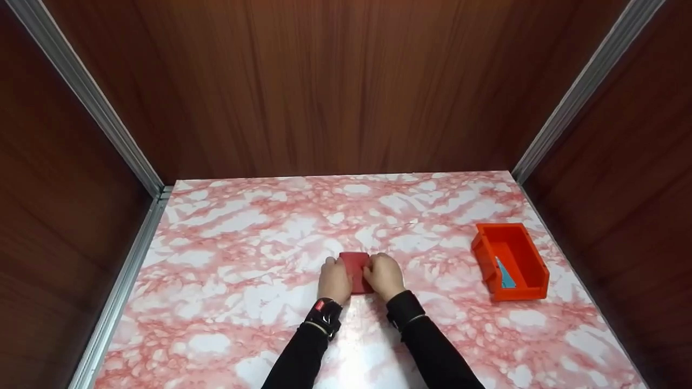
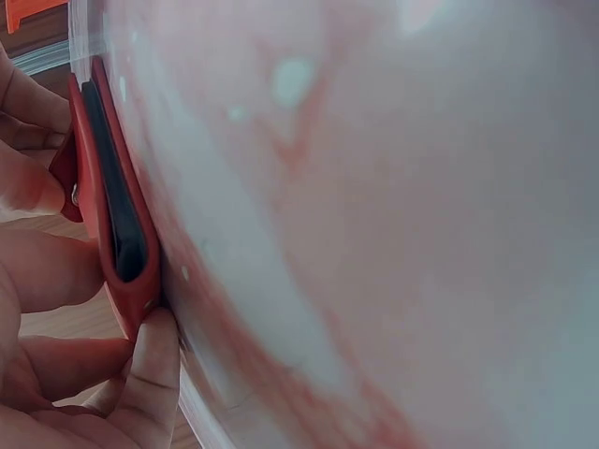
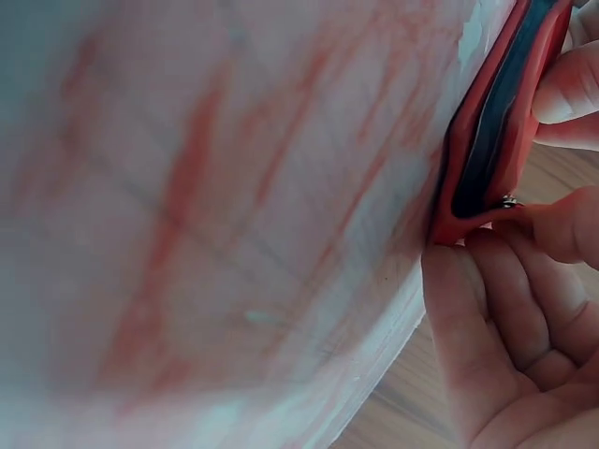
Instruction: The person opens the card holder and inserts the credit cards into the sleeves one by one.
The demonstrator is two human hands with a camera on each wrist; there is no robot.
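A folded red wallet (image 1: 355,267) with a dark inside lies on the table in front of me, between my two hands. From the left, my left hand (image 1: 334,281) grips its side edge, thumb on top and a fingertip low against the table in the left wrist view. On the other side my right hand (image 1: 384,276) pinches the wallet's short strap, close to a small metal snap (image 3: 508,201). That strap stands out from the wallet body in the right wrist view. Part of the wallet's top is covered by my fingers.
An orange open bin (image 1: 520,294) stands at the right of the table, with a light blue triangular piece (image 1: 505,275) inside. The pink-and-white marbled tabletop (image 1: 243,243) is bounded by brown wood-grain panels (image 1: 335,86) at the back and sides.
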